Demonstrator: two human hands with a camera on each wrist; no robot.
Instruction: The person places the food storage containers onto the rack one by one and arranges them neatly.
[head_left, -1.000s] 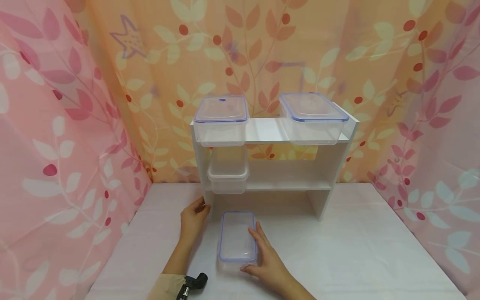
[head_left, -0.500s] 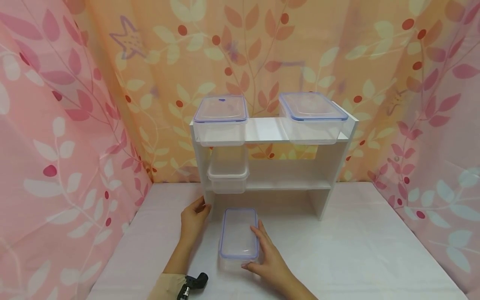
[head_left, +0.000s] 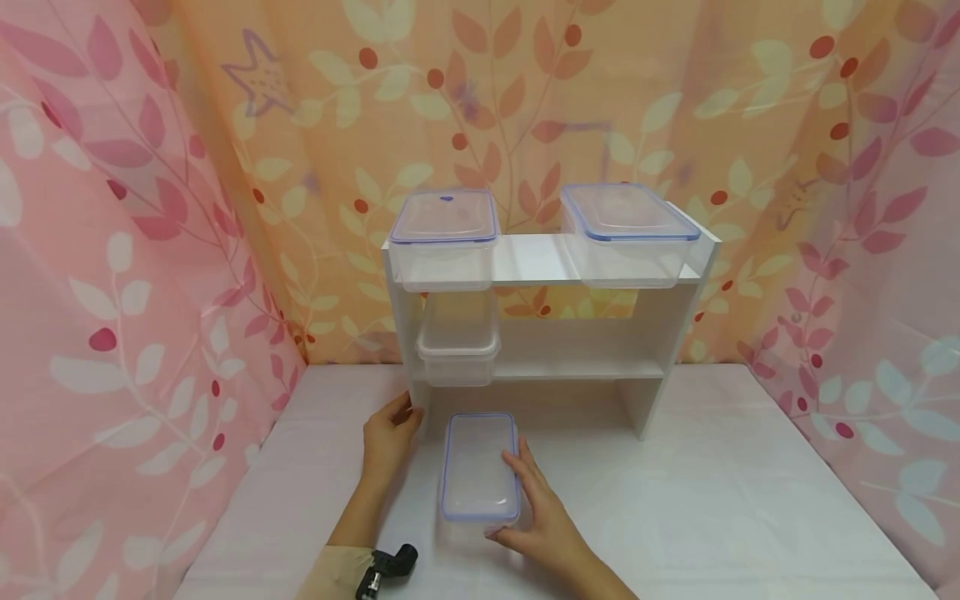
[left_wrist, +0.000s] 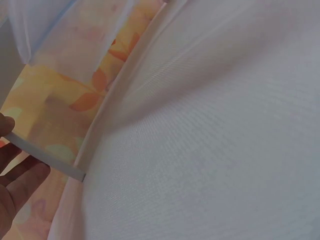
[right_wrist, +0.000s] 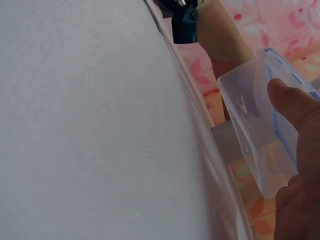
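Note:
A clear plastic food container (head_left: 480, 471) with a blue-rimmed lid is in front of the white shelf's lower opening. My right hand (head_left: 543, 517) grips its near right corner, thumb at the front and fingers along the right side. In the right wrist view, the thumb of my right hand (right_wrist: 300, 150) lies against the container (right_wrist: 250, 110) near its lid. Whether its base touches the table cannot be told. My left hand (head_left: 388, 437) pinches the front edge of the white shelf's left side panel (left_wrist: 50, 160), thumb on one side and fingers on the other.
The white shelf (head_left: 577, 371) carries a blue-rimmed container (head_left: 444, 242) at top left and another blue-rimmed container (head_left: 632, 237) at top right. A container with a whitish lid (head_left: 457, 350) sits on its middle level, left. Patterned curtains (head_left: 540, 100) surround the white table (head_left: 735, 500).
My right hand and the food container have shifted slightly away from me and a little to the right. The left hand keeps its hold on the shelf panel.

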